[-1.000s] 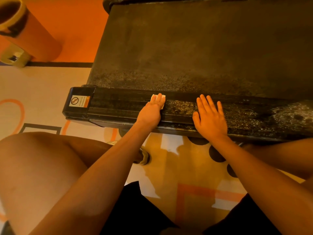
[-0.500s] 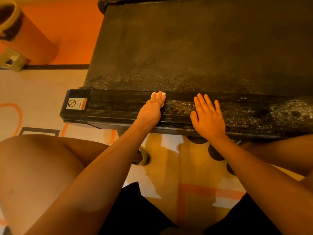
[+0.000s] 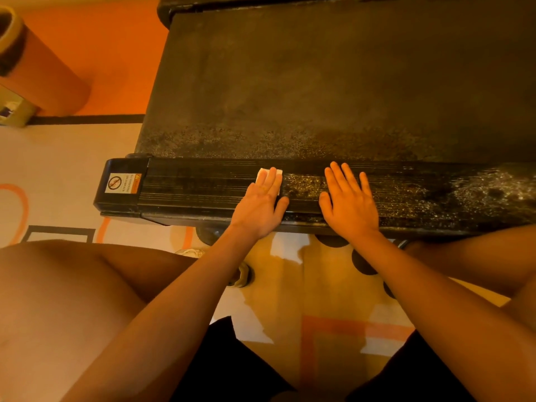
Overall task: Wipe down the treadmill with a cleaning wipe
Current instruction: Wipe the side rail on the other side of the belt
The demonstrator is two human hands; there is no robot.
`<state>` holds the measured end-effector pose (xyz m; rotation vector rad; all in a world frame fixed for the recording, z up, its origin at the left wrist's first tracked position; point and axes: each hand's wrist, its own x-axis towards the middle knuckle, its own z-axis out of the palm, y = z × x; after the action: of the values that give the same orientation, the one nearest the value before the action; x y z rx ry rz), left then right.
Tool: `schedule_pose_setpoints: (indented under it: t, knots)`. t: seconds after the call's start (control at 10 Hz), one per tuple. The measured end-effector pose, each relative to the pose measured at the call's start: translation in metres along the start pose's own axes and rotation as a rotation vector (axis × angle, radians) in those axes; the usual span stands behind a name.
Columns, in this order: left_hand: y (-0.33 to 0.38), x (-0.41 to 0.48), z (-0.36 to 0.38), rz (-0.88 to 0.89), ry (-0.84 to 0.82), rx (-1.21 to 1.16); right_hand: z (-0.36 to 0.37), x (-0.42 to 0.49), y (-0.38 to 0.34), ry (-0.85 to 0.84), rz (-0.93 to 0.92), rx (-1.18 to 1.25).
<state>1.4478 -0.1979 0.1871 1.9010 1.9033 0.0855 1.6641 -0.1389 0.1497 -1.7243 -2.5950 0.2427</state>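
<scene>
**Head view.** The treadmill (image 3: pixel 348 68) fills the upper frame. Its ribbed rail (image 3: pixel 197 188) runs along the near edge, with the belt (image 3: pixel 261 111) beyond it. The wipe (image 3: pixel 263 172), a small white folded pad, lies on the rail under the left hand (image 3: pixel 261 204). Only its far corners show past the fingertips.

- **Left grip:** fingers straight and pressed together, flat on the wipe, pinching nothing.
- **Right hand (image 3: pixel 351 204):** flat on the rail, near the left hand and to its right. The grip is spread, fingers apart, holding nothing. It appears to serve as a brace.

**Surface condition.** From the label (image 3: pixel 121 183) to the wipe, the rail looks dark and clean. Speckled residue (image 3: pixel 304 185) begins at the wipe's right edge and passes under the right hand. It is heaviest in a pale patch (image 3: pixel 493 187) at the far right. The belt's near margin also appears speckled.

**Assessment.** The step in hand is wiping the rail, judged to run rightward. Most of the rail and all of the belt appear outstanding.

**Recommendations.**
- Stroke along the ribs, not across them, so the wipe reaches the grooves.
- Press evenly through the flat fingers and overlap each pass.
- The right hand sits on uncleaned rail, so lift it clear ahead of the wipe.
- The wipe is small against this much residue. Refold it to a fresh face, or it is likely to smear.
- Nothing pins the wipe but downward pressure, so it may slip out on a fast stroke.
</scene>
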Motion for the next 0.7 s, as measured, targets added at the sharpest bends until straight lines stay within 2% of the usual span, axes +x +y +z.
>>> schedule_pose_setpoints:
  t: [0.1,0.4,0.5,0.6,0.7]
  knots:
    - [-0.003,-0.019,0.007,0.020,0.001,0.006,0.000,0.000,-0.001,0.001,0.002,0.003]
    - [0.012,0.033,-0.004,-0.011,-0.053,0.059,0.000,0.000,-0.001,-0.003,0.006,-0.014]
    - [0.014,-0.007,0.008,0.044,-0.002,0.041,-0.001,0.000,0.000,0.000,0.006,-0.001]
    - [0.011,-0.027,0.013,0.078,-0.048,0.063,-0.001,0.000,-0.001,0.000,0.006,0.009]
    - [0.008,-0.002,0.005,0.079,-0.043,0.130,-0.001,0.000,-0.001,0.001,0.003,0.011]
